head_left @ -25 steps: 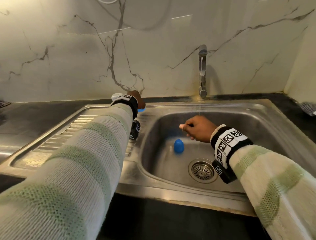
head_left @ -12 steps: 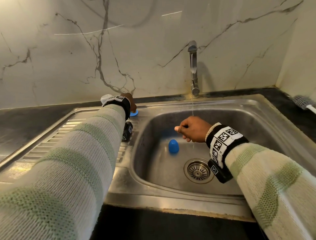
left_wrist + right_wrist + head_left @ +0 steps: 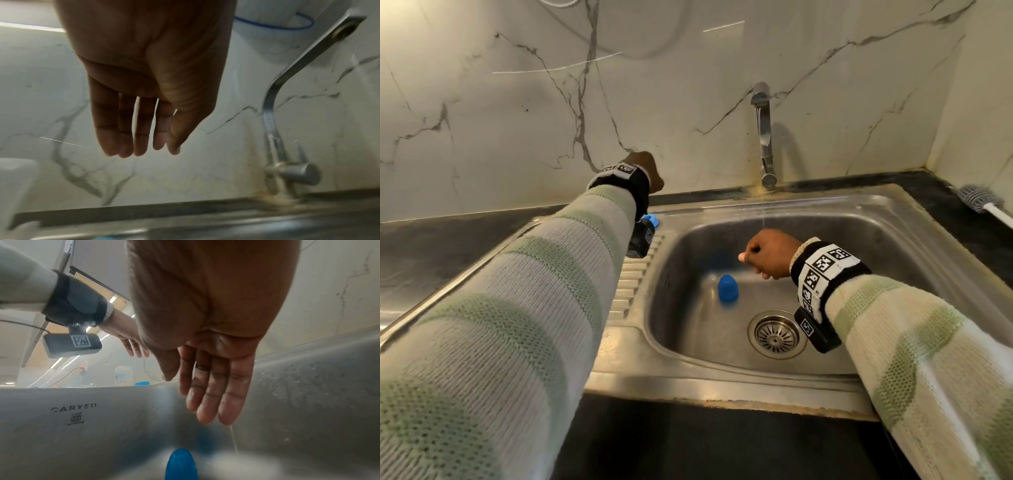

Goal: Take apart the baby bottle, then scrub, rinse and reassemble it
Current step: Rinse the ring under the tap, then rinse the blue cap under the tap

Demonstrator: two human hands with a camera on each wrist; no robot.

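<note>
A blue bottle cap (image 3: 728,288) stands on the floor of the steel sink basin (image 3: 893,246); the right wrist view shows the cap (image 3: 180,464) just below my fingers. My right hand (image 3: 756,255) hovers over the basin under a thin water stream, its wet fingers (image 3: 216,402) straight and holding nothing. A blue collar ring (image 3: 651,219) lies at the draining board's back corner. In the right wrist view the clear bottle (image 3: 123,374) stands beside the ring (image 3: 141,383). My left hand (image 3: 645,168) is raised above them near the wall, its fingers (image 3: 125,138) straight and empty.
The tap (image 3: 763,137) rises from the back rim and runs a thin stream. The drain strainer (image 3: 775,334) sits at the basin's front. A bottle brush (image 3: 979,198) lies on the dark counter at the far right. The ribbed draining board (image 3: 633,284) lies to the left.
My left hand has lifted from the blue ring on the draining board up toward the wall. The right hand has stayed over the basin.
</note>
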